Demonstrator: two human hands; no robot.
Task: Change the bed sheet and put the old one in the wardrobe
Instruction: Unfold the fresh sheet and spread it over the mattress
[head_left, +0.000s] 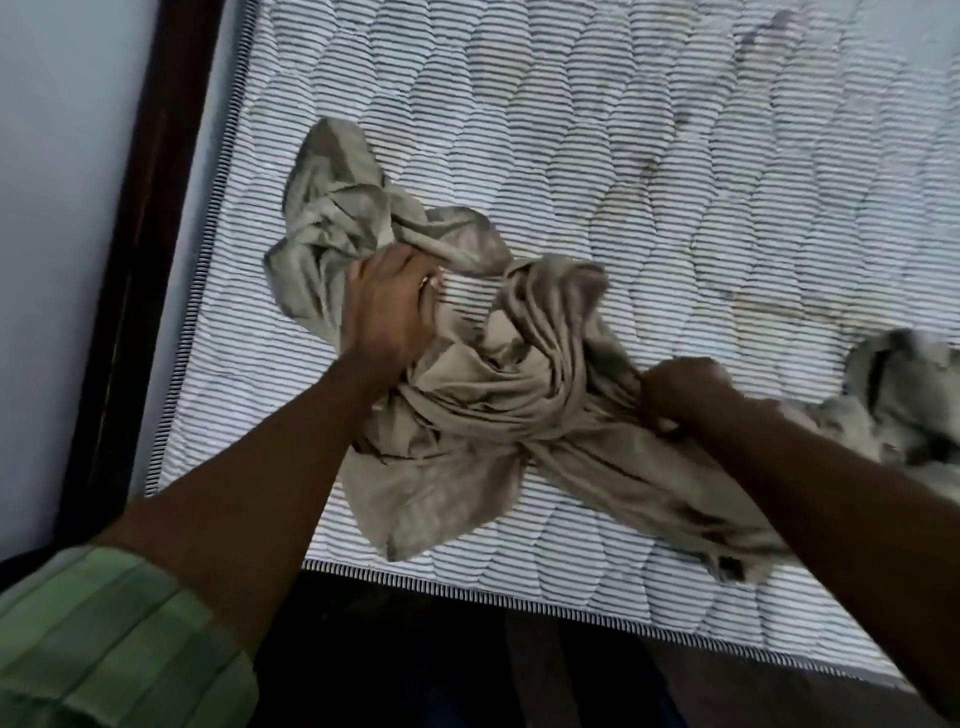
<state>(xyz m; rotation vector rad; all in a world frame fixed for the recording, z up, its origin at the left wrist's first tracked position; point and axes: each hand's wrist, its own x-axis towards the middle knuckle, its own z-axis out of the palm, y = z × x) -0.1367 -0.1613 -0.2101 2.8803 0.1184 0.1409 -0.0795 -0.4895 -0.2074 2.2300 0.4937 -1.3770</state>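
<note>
A crumpled beige bed sheet (488, 395) lies bunched on the bare mattress (675, 156), which is quilted with fine grey and white stripes. My left hand (387, 306) is closed on a fold at the left side of the bundle. My right hand (685, 389) grips the twisted cloth on the right. Part of the sheet trails away to the right edge (904, 395), and a loose flap hangs toward the near mattress edge.
A dark wooden bed frame (135, 249) runs along the left side of the mattress, with a pale wall (52, 182) beyond it. The near mattress edge (519, 597) crosses the bottom, with dark floor below. A green sleeve (104, 639) covers my left upper arm.
</note>
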